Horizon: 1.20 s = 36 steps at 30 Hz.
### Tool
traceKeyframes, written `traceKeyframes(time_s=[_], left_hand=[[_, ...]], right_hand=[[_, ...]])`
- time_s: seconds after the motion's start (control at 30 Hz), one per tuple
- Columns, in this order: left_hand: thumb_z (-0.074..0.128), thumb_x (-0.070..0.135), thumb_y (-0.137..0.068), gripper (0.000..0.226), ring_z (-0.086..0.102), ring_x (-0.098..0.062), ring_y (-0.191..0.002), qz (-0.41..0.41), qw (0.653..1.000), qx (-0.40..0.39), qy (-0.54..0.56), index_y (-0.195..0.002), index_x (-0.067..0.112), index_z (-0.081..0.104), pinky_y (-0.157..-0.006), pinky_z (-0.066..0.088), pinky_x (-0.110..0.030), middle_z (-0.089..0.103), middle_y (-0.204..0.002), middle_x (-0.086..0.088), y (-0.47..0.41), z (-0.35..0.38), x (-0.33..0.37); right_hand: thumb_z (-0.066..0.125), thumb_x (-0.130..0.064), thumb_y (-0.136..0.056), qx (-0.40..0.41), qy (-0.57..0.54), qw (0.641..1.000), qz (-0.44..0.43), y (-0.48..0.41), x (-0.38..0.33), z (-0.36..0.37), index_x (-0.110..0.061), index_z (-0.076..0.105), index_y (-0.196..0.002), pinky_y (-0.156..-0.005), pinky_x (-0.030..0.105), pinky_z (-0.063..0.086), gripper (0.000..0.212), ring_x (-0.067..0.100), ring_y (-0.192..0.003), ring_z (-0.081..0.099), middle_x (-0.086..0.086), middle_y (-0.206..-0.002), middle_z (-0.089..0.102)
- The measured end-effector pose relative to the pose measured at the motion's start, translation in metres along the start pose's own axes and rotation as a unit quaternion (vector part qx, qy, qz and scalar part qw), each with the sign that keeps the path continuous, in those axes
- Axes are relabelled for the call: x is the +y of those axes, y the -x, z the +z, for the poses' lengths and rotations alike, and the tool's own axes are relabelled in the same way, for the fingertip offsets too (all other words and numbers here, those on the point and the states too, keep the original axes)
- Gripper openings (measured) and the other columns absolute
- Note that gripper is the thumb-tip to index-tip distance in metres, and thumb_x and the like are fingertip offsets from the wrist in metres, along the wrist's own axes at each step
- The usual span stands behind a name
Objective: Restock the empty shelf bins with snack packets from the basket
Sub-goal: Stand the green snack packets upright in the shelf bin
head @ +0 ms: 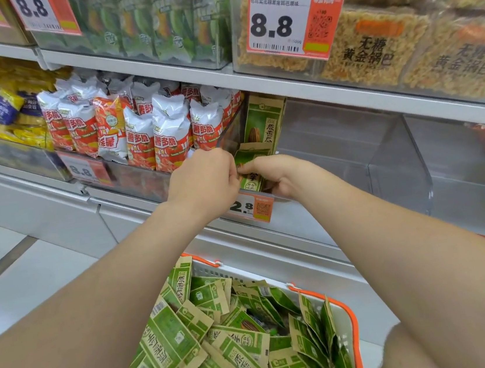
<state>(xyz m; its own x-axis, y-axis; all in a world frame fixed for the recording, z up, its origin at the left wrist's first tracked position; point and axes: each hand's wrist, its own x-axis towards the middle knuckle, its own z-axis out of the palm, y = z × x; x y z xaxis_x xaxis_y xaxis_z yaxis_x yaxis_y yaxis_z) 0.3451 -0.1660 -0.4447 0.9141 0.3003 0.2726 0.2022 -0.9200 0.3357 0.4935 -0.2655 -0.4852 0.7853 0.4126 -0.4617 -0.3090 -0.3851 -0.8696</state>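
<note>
Snack packets [252, 169], pinched by left hand [204, 180] and right hand [281, 174], are apparently being stood in the left corner of the near-empty clear bin [394, 165]; next should come letting go and reaching into the full basket [355, 326] below.

Near, bottom centre: white slotted basket [345, 321] with orange rim, heaped with flat green-and-kraft snack packets [175, 342], loose at all angles, most lying flat, several on edge along the right wall. Far, mid shelf: clear plastic bin [395, 171], bare across its right part. At its left end, upright packet [264, 120] standing against the left wall, face forward. Just in front and lower, second packet [250, 154], tilted, pinched between left hand [204, 182] and right hand [278, 176] at the bin's front lip.
</note>
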Motion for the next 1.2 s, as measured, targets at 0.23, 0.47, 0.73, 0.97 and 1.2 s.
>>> traceKeyframes(time_s=[0.23, 0.47, 0.73, 0.97, 1.2], left_hand=[[0.06, 0.025, -0.096, 0.014, 0.066, -0.027, -0.083, 0.0, 1.0, -0.001, 0.0, -0.094, 0.027, 0.074, -0.068, 0.058, -0.042, 0.069, -0.083, 0.003, 0.002, -0.002, 0.001], [0.058, 0.025, -0.097, 0.015, 0.065, -0.027, -0.086, -0.004, 1.0, -0.008, 0.0, -0.092, 0.027, 0.073, -0.069, 0.056, -0.041, 0.07, -0.082, 0.003, 0.002, -0.002, 0.001], [0.058, 0.025, -0.098, 0.014, 0.064, -0.025, -0.088, 0.003, 1.0, -0.012, 0.009, -0.093, 0.027, 0.071, -0.071, 0.06, -0.045, 0.069, -0.081, 0.004, 0.002, -0.001, 0.0], [0.06, 0.025, -0.096, 0.013, 0.066, -0.027, -0.085, -0.001, 1.0, -0.002, 0.007, -0.094, 0.026, 0.072, -0.072, 0.058, -0.043, 0.069, -0.086, 0.003, 0.0, 0.003, 0.001], [0.061, 0.024, -0.096, 0.013, 0.064, -0.03, -0.084, 0.014, 1.0, 0.013, -0.005, -0.095, 0.023, 0.074, -0.066, 0.049, -0.038, 0.06, -0.101, -0.002, -0.001, 0.009, 0.005]], right_hand=[[0.083, -0.005, -0.082, 0.064, -0.011, 0.996, -0.063, -0.001, -0.003, -0.003, -0.013, 0.067, -0.115, -0.083, 0.042, 0.063, 0.038, 0.026, -0.095, 0.076, 0.006, -0.103, 0.078], [0.086, -0.007, -0.082, 0.142, -0.032, 0.968, -0.205, -0.008, -0.013, -0.017, -0.016, 0.063, -0.127, -0.083, 0.033, 0.059, 0.05, 0.016, -0.103, 0.072, -0.001, -0.113, 0.075], [0.086, -0.01, -0.077, 0.151, 0.076, 0.97, -0.176, -0.027, -0.008, -0.013, -0.022, 0.055, -0.133, -0.091, 0.038, 0.06, 0.065, 0.018, -0.11, 0.069, -0.003, -0.118, 0.071], [0.088, -0.025, -0.081, 0.229, 0.148, 0.948, -0.166, -0.028, -0.016, -0.005, -0.021, 0.034, -0.144, -0.101, 0.037, 0.051, 0.083, 0.032, -0.125, 0.056, 0.01, -0.143, 0.049], [0.091, -0.032, -0.078, 0.228, 0.119, 0.962, -0.096, -0.026, -0.016, -0.004, -0.013, 0.011, -0.153, -0.108, 0.044, 0.05, 0.111, 0.036, -0.132, 0.055, 0.016, -0.147, 0.051]])
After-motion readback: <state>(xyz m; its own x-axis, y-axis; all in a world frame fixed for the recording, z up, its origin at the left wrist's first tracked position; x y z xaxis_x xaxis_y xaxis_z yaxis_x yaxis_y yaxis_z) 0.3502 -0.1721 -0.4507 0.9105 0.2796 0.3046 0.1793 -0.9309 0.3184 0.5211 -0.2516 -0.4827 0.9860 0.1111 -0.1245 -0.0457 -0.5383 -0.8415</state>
